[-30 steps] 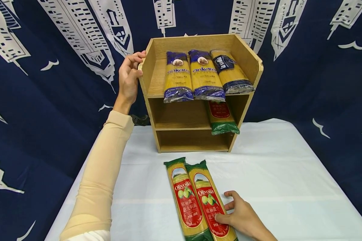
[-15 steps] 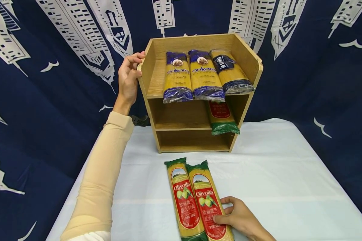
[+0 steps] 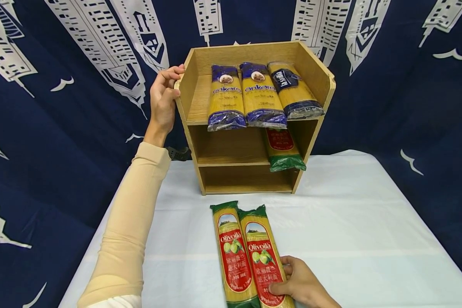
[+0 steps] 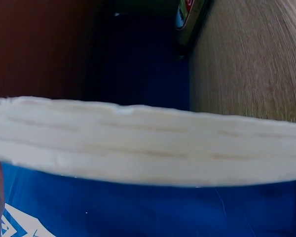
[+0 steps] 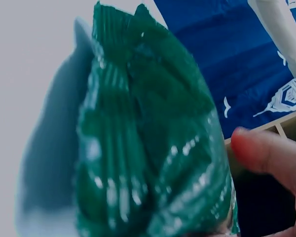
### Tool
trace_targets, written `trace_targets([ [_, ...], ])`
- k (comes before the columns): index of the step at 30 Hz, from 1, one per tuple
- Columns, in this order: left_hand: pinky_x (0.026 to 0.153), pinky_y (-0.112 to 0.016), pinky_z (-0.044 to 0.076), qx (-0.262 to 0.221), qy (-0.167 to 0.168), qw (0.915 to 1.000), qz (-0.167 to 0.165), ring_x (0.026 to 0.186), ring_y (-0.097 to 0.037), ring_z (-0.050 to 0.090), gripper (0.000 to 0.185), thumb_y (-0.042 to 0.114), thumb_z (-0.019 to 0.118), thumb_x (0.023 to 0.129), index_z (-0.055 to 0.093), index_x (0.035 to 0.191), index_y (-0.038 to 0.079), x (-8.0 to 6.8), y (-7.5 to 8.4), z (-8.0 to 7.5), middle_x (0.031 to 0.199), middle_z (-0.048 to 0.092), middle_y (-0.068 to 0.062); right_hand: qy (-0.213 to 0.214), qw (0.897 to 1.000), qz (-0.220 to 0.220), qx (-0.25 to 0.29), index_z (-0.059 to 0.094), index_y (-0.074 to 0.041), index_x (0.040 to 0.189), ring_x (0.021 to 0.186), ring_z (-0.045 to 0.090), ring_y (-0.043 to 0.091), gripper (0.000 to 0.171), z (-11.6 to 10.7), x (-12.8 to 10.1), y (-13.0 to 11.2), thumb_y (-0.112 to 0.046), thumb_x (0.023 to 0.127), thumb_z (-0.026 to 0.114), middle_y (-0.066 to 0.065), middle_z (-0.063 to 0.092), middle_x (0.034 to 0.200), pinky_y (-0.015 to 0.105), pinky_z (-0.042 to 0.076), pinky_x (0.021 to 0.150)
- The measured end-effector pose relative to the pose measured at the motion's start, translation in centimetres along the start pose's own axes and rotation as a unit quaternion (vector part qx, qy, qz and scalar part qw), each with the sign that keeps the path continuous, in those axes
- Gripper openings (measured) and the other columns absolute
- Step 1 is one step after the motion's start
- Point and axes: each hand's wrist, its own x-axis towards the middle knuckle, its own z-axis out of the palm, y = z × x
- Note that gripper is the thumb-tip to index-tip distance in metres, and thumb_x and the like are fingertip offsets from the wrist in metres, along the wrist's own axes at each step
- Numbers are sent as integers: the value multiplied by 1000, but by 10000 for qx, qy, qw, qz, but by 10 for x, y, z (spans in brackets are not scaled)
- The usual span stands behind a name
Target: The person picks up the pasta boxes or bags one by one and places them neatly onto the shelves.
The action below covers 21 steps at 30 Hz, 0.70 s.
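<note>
My left hand (image 3: pixel 163 102) holds the upper left side panel of a small wooden shelf (image 3: pixel 187 96). In the left wrist view, the panel's pale edge (image 4: pixel 148 143) crosses the picture, and a bit of finger shows at lower left. Two Olivoilà spaghetti packets lie side by side on the table before the shelf. My right hand (image 3: pixel 303 282) grips the right-hand spaghetti packet (image 3: pixel 262 256), thumb on top and fingers along its right side. The left-hand spaghetti packet (image 3: pixel 235 256) touches it. In the right wrist view, a green packet end (image 5: pixel 153 133) fills the middle, beside my thumb (image 5: pixel 266 155).
On the top shelf lie two Ankara pasta packets (image 3: pixel 226 96) and a dark-labelled pasta packet (image 3: pixel 296 92). A green-ended spaghetti packet (image 3: pixel 282 149) lies at the right of the middle shelf. White cloth (image 3: pixel 362 222) covers the table; a navy curtain (image 3: pixel 389 107) hangs behind.
My right hand has closed on the right-hand spaghetti packet and moved slightly left and down. The lower ends of both spaghetti packets have swung left. The left hand stays at the shelf.
</note>
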Motion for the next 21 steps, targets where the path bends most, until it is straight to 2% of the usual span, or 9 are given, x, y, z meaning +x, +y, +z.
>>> trace_targets([
  [9,114,-37,36,-172,26,9998,-79,131,-35,51,28,12,51,70,56,96,4,-1,0,0,117,59,-15,-25,9994,101,328,37,27,126,88,69,26,68,5,1,4,6,72,73,16,68,97,38,59,77],
  [14,113,-37,36,-144,49,9999,-60,131,-35,51,28,12,52,69,56,96,4,-1,1,1,116,59,-15,-97,9993,108,333,40,26,123,87,69,25,65,7,3,6,5,71,73,15,68,97,37,58,77],
  [21,113,-37,36,-157,29,9999,-56,131,-34,51,28,12,51,69,55,96,4,0,1,1,117,58,-16,-352,9984,207,382,45,23,119,88,68,25,58,7,5,5,7,70,71,16,67,97,37,59,77],
])
